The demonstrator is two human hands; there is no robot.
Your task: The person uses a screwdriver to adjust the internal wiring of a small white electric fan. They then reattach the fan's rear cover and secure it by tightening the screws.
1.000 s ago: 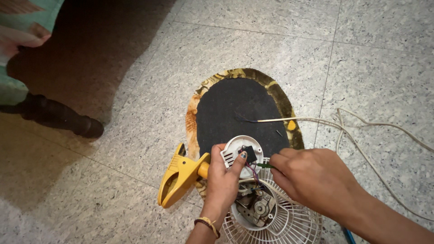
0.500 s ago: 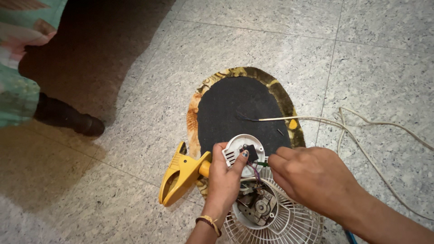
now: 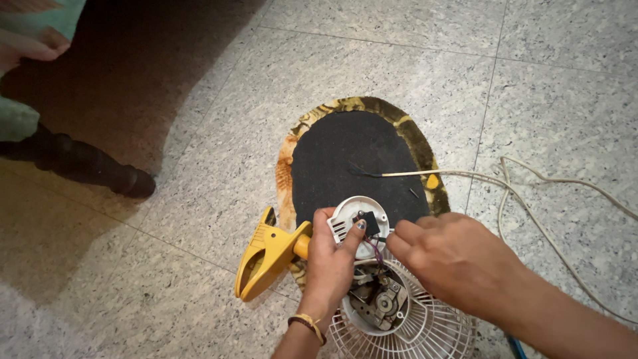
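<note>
A small white clip fan lies on the floor with its motor (image 3: 380, 300) exposed and its wire grille (image 3: 425, 332) at the bottom edge. My left hand (image 3: 332, 259) grips the fan's round white back cover (image 3: 352, 213), thumb pressed by a small black part on it. My right hand (image 3: 452, 259) is closed at the cover's right side, fingertips at the thin wires there. Whatever my right hand pinches is hidden by the fingers. The fan's yellow clamp (image 3: 264, 260) sticks out to the left.
A black oval mat (image 3: 352, 156) with a patterned yellow border lies under the fan. A white cord (image 3: 531, 193) runs right across the speckled floor tiles. A dark furniture leg (image 3: 86, 166) and another person's light green garment (image 3: 20, 119) are at the upper left.
Both hands stay on the fan's back cover with only slight finger shifts. The person at the upper left has moved a little.
</note>
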